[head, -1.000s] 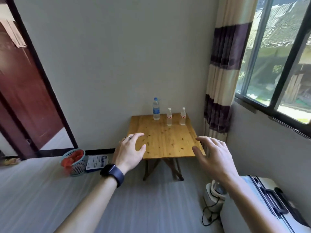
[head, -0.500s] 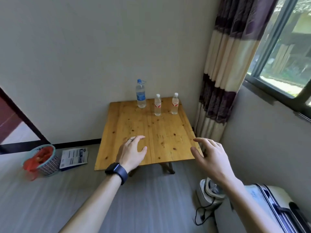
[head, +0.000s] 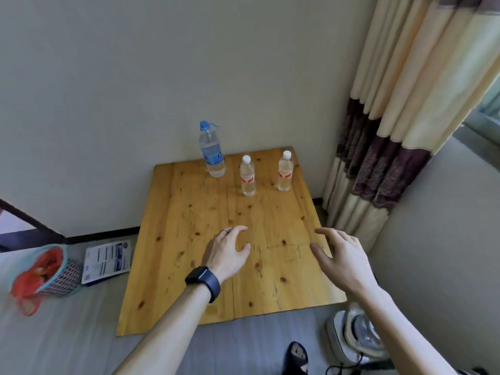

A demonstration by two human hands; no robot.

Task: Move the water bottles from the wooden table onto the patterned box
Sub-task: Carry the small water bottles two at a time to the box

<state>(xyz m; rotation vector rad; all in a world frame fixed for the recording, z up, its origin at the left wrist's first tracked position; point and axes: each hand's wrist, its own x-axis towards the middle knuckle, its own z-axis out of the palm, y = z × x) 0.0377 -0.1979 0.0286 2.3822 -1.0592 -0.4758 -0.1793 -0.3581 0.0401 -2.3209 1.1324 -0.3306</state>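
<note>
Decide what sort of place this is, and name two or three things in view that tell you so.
Most likely a room in a home or guesthouse: a striped curtain hangs in the corner, a small wooden table stands against the plain wall, and a lined waste basket sits on the floor.

Single head view; faces forward-down over wooden table [head: 189, 212]; close.

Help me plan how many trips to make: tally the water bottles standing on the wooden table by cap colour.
Blue-capped clear plastic bottle with blue label: 1
White-capped clear plastic bottles with red labels: 2
Total: 3
</note>
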